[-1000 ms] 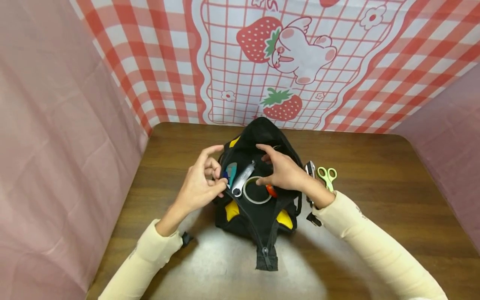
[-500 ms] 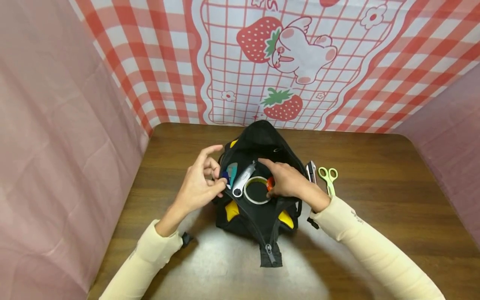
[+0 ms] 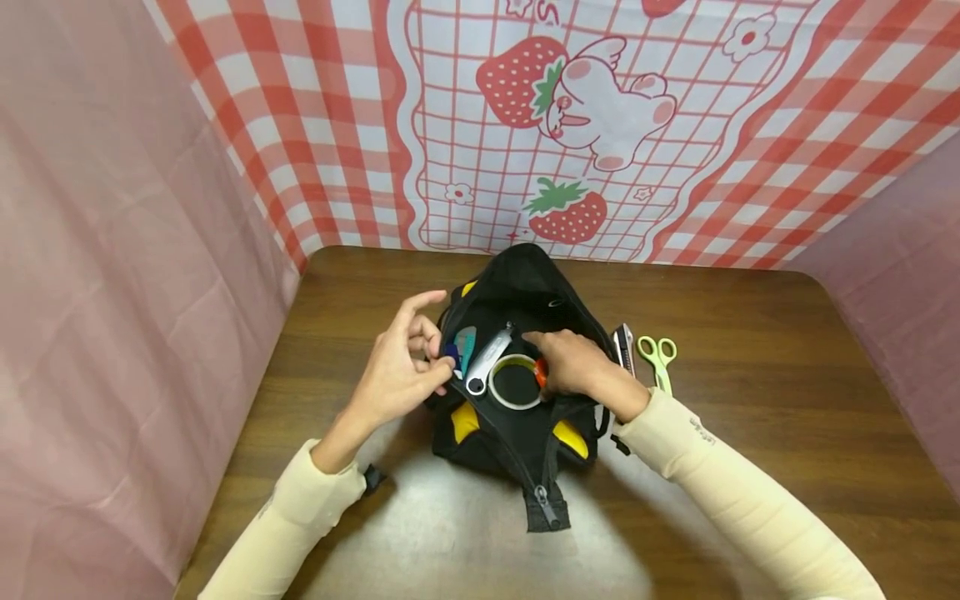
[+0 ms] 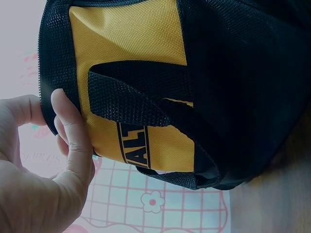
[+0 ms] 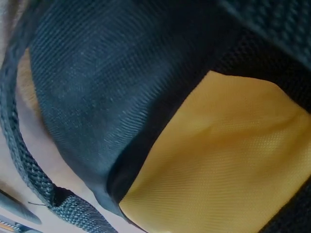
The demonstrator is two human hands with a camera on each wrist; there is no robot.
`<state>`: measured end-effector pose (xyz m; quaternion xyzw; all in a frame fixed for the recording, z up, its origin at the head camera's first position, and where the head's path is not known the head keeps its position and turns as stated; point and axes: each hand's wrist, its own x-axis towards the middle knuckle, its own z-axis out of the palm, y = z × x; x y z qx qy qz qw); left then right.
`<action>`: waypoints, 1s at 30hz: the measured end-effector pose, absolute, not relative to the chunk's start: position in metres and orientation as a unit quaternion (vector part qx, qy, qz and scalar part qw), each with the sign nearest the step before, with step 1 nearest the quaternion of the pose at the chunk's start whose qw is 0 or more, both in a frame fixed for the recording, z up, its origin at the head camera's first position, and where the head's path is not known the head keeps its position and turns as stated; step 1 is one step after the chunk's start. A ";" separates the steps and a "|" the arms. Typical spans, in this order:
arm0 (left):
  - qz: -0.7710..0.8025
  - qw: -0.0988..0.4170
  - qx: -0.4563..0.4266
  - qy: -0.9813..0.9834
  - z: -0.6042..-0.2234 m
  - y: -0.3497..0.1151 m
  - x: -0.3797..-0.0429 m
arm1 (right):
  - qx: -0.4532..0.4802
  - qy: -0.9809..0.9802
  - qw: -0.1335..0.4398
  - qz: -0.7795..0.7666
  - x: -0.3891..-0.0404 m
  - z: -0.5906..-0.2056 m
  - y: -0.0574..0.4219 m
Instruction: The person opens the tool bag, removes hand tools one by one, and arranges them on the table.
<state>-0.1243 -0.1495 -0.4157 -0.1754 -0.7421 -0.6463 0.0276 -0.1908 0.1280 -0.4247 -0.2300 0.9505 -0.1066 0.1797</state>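
An open black and yellow tool bag (image 3: 465, 423) stands on the table, its zipped mouth facing up. My left hand (image 3: 396, 367) pinches the left rim of the bag between thumb and fingers, index finger raised; the zip edge shows beside the fingers in the left wrist view. Into the right side of the mouth reaches my right hand (image 3: 576, 365), thumb and fingers around an orange-red thing (image 3: 542, 372), mostly hidden; I cannot tell whether they grip it. Beside it in the bag lie a roll of tape (image 3: 495, 392), a silver wrench-like tool (image 3: 486, 362) and a teal-and-grey tool (image 3: 466, 346).
Light green scissors (image 3: 657, 354) lie on the wooden table (image 3: 757, 400) right of the bag. A black-and-silver tool (image 3: 624, 346) lies between them and the bag. A zip tab (image 3: 547, 508) sticks out toward me. Checked cloth hangs behind, pink cloth at the sides.
My right hand has gone lower into the bag, from above the tape roll to the orange-red thing. The bag's front has shifted slightly right. My left hand has stayed at the rim.
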 end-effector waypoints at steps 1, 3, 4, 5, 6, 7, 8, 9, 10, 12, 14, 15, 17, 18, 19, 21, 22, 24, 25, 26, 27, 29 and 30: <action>-0.646 0.027 -0.176 -0.742 -0.416 -0.149 -0.124 | -0.231 0.950 0.178 -0.108 -0.191 -0.425 0.129; -0.646 0.026 -0.176 -0.743 -0.415 -0.149 -0.124 | -0.235 0.950 0.171 -0.113 -0.191 -0.427 0.130; -0.645 0.026 -0.176 -0.743 -0.415 -0.149 -0.124 | -0.237 0.950 0.166 -0.117 -0.191 -0.428 0.131; -0.645 0.026 -0.176 -0.743 -0.415 -0.149 -0.124 | -0.239 0.950 0.161 -0.120 -0.192 -0.428 0.131; -0.645 0.026 -0.176 -0.743 -0.416 -0.149 -0.124 | -0.242 0.950 0.155 -0.122 -0.191 -0.428 0.132; -0.645 0.026 -0.176 -0.743 -0.416 -0.149 -0.124 | -0.244 0.950 0.149 -0.124 -0.191 -0.427 0.132; -0.644 0.025 -0.176 -0.744 -0.416 -0.148 -0.124 | -0.244 0.951 0.144 -0.127 -0.191 -0.427 0.133; -0.644 0.025 -0.176 -0.744 -0.416 -0.148 -0.124 | -0.246 0.951 0.137 -0.129 -0.191 -0.426 0.133; -0.644 0.026 -0.176 -0.744 -0.416 -0.148 -0.124 | -0.247 0.951 0.132 -0.130 -0.190 -0.425 0.134; -0.644 0.026 -0.176 -0.744 -0.416 -0.148 -0.124 | -0.251 0.951 0.121 -0.134 -0.189 -0.423 0.134; -0.644 0.027 -0.175 -0.744 -0.415 -0.148 -0.124 | -0.255 0.951 0.110 -0.139 -0.188 -0.422 0.134; -0.645 0.027 -0.175 -0.744 -0.415 -0.147 -0.123 | -0.257 0.950 0.104 -0.142 -0.188 -0.421 0.135; -0.645 0.026 -0.175 -0.744 -0.415 -0.147 -0.123 | -0.260 0.949 0.091 -0.152 -0.186 -0.418 0.135; -0.645 0.025 -0.174 -0.744 -0.415 -0.147 -0.123 | -0.260 0.949 0.084 -0.157 -0.185 -0.417 0.136; -0.645 0.024 -0.174 -0.744 -0.415 -0.147 -0.123 | -0.259 0.949 0.078 -0.164 -0.184 -0.415 0.136; -0.645 0.023 -0.175 -0.744 -0.415 -0.147 -0.123 | -0.258 0.948 0.065 -0.175 -0.182 -0.412 0.136; -0.644 0.022 -0.175 -0.744 -0.415 -0.147 -0.123 | -0.260 0.947 0.058 -0.179 -0.181 -0.411 0.136; -0.643 0.022 -0.177 -0.745 -0.415 -0.147 -0.123 | -0.263 0.945 0.048 -0.189 -0.179 -0.408 0.137; -0.642 0.023 -0.178 -0.745 -0.415 -0.147 -0.123 | -0.267 0.943 0.044 -0.193 -0.179 -0.407 0.137; -0.642 0.023 -0.179 -0.745 -0.415 -0.147 -0.123 | -0.270 0.942 0.039 -0.196 -0.178 -0.406 0.136; -0.642 0.023 -0.179 -0.745 -0.415 -0.147 -0.123 | -0.272 0.941 0.035 -0.200 -0.178 -0.405 0.136; -0.642 0.023 -0.180 -0.745 -0.415 -0.147 -0.123 | -0.275 0.938 0.027 -0.210 -0.176 -0.402 0.137; -0.643 0.023 -0.180 -0.744 -0.415 -0.147 -0.123 | -0.277 0.936 0.022 -0.215 -0.176 -0.401 0.138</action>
